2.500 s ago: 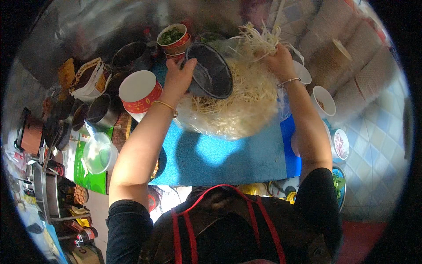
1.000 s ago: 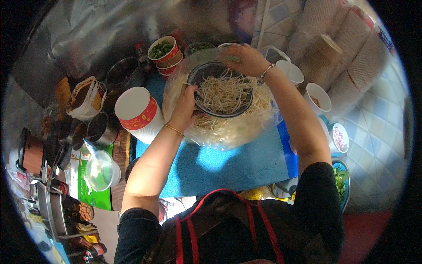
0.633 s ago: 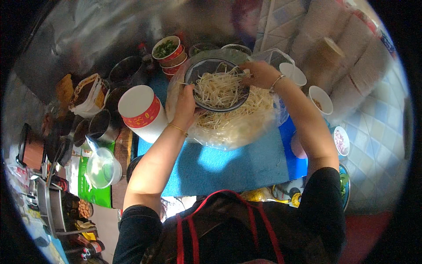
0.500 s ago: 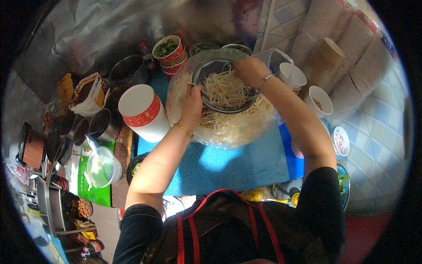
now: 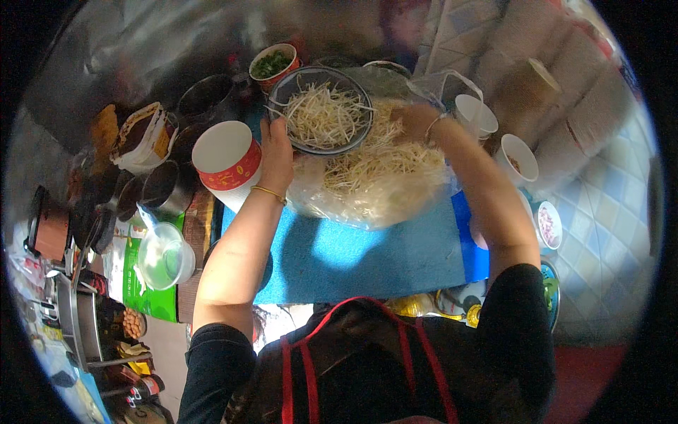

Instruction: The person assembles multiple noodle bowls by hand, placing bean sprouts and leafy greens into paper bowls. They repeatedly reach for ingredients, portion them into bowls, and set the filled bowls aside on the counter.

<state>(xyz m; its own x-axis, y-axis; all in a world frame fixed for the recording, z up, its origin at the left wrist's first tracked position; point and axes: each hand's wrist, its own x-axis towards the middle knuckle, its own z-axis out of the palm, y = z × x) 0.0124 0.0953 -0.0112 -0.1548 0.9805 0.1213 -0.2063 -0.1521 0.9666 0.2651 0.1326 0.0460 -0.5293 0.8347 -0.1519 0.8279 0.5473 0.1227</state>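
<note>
My left hand (image 5: pixel 277 152) grips the near-left side of a dark grey bowl (image 5: pixel 280 88), its thumb on the rim. A heap of white bean sprouts (image 5: pixel 323 114) fills this bowl, some strands hanging over the edge. Below and to the right lies a large clear plastic bag (image 5: pixel 321 206), spread wide, with many more bean sprouts (image 5: pixel 378 168) inside. Over the bag's far right part is my right hand (image 5: pixel 418 124), touching the loose sprouts. Motion smears its fingers, so their grip does not show.
A stack of red-and-white paper bowls (image 5: pixel 227 159) stands left of my forearm. Behind it are pots and a sauce-stained tub (image 5: pixel 143 141). A paper bowl of chopped greens (image 5: pixel 274 65) is at the back. White cups (image 5: pixel 519 159) line the right side. Blue matting (image 5: pixel 367 261) covers the counter.
The bowl has moved left and slightly away, off the bag's middle, with my left hand on it. My right hand has left the bowl's rim and come down onto the sprouts in the bag.
</note>
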